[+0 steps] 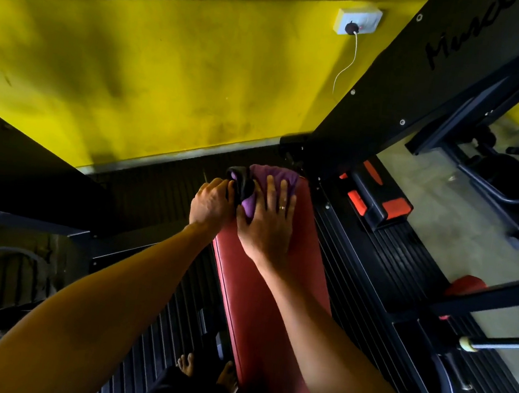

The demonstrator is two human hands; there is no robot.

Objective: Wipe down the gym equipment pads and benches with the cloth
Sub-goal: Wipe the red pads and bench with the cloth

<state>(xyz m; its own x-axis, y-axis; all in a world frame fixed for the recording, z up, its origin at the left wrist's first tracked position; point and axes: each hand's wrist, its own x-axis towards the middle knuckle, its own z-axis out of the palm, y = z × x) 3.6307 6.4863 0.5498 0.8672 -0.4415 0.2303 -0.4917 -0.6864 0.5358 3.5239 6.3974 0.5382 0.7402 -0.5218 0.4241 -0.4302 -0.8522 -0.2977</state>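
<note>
Two hands meet at the far end of the red pad, where the purple cloth lies draped over it. The right hand presses flat on the cloth, fingers straight and spread. The left hand, at the pad's left edge, curls round the cloth's dark bunched corner. A ribbed floor mat flanks the pad.

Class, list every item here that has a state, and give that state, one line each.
bench pad: far end under the cloth
cloth: bunched up
left hand: grips the cloth's edge
right hand: flat, pressing on the cloth
plug: in the wall socket
</note>
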